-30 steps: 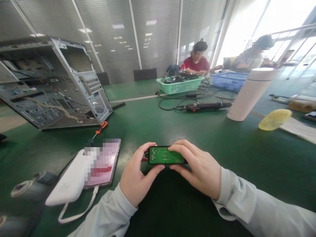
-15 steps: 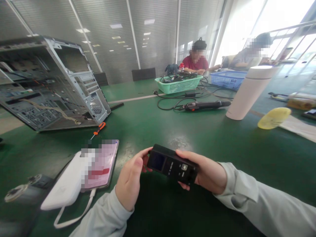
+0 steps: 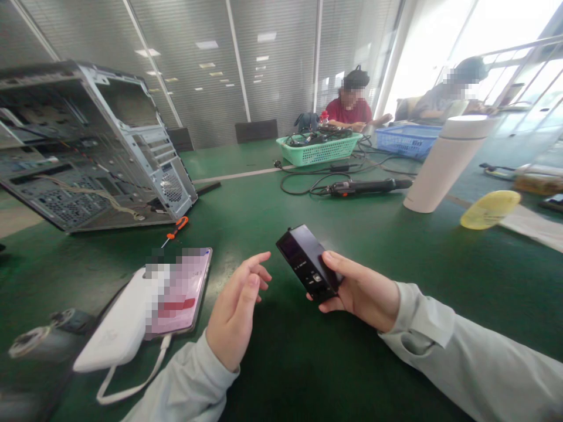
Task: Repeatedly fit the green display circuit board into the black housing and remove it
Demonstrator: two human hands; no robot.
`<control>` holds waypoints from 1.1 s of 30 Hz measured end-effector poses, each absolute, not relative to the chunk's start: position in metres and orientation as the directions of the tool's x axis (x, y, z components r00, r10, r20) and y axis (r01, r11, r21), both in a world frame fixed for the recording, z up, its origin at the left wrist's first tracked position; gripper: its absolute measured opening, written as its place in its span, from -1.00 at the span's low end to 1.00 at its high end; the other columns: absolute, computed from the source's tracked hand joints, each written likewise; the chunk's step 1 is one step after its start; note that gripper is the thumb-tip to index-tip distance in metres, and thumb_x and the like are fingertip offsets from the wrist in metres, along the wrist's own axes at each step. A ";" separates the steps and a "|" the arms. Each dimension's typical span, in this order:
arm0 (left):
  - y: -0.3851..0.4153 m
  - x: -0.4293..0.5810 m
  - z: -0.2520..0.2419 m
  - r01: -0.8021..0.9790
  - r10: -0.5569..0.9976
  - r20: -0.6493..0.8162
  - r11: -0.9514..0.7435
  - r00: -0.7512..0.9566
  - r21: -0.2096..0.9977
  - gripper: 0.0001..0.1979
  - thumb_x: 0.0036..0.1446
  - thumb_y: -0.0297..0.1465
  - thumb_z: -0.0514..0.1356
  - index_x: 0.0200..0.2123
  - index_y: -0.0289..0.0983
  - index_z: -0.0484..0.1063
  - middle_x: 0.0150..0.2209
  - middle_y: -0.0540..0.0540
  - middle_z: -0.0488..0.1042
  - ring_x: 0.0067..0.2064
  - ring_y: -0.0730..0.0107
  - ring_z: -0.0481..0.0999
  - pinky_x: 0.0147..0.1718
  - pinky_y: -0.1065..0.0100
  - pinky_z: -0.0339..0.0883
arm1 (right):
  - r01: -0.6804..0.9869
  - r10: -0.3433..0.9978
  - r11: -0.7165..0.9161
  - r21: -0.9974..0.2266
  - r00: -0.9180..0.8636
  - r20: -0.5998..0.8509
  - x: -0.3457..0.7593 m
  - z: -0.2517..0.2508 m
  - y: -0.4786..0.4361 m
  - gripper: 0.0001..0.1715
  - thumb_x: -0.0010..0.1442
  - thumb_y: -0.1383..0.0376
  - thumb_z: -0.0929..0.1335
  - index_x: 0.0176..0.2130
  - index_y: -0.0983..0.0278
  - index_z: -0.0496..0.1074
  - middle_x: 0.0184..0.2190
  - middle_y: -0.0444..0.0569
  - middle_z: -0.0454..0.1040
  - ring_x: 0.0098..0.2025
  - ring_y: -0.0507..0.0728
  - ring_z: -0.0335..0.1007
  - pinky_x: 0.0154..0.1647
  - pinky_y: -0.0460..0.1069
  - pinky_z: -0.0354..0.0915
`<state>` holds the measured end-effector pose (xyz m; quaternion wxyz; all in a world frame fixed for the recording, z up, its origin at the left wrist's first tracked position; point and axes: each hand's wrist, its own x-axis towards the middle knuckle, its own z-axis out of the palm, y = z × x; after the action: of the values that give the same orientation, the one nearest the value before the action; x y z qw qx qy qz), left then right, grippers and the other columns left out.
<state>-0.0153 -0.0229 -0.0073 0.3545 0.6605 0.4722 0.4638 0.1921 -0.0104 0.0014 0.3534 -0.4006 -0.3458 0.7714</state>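
Observation:
A black box-shaped device (image 3: 308,264) with a small screen and buttons is gripped in my right hand (image 3: 360,290), tilted above the green table. My left hand (image 3: 237,305) is apart from it on the left, fingers loosely spread and holding nothing. Left of that hand lie a phone (image 3: 182,293) with a pinkish screen and a white power bank (image 3: 116,328), with a white cable at their near end.
An open computer case (image 3: 101,152) stands at left, an orange-handled screwdriver (image 3: 177,227) beside it. Farther back are a green basket (image 3: 321,152) of cables, a corded electric screwdriver (image 3: 360,188), a blue basket (image 3: 404,142), a pale bottle (image 3: 444,167) and two people.
My left hand has let go of the black device and is now apart from it. In my right hand the device has turned and its screen end has risen.

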 end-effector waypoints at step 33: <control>-0.022 -0.013 -0.001 0.500 0.857 0.365 -0.511 0.365 0.699 -0.84 0.04 -0.38 0.23 -0.26 -0.21 0.37 -0.16 -0.08 0.40 -0.12 0.30 0.43 -0.24 0.30 0.40 | 0.568 0.748 0.664 -0.486 -0.484 0.454 0.209 0.005 -0.017 -0.55 0.15 0.11 0.40 -0.05 0.24 0.26 -0.13 -0.03 0.27 -0.09 0.08 0.22 -0.11 -0.03 0.24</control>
<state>-0.0129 -0.0222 -0.0009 0.2443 0.7891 0.4299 0.3644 0.2090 -0.0170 0.0050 0.3290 -0.3867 -0.8507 0.1361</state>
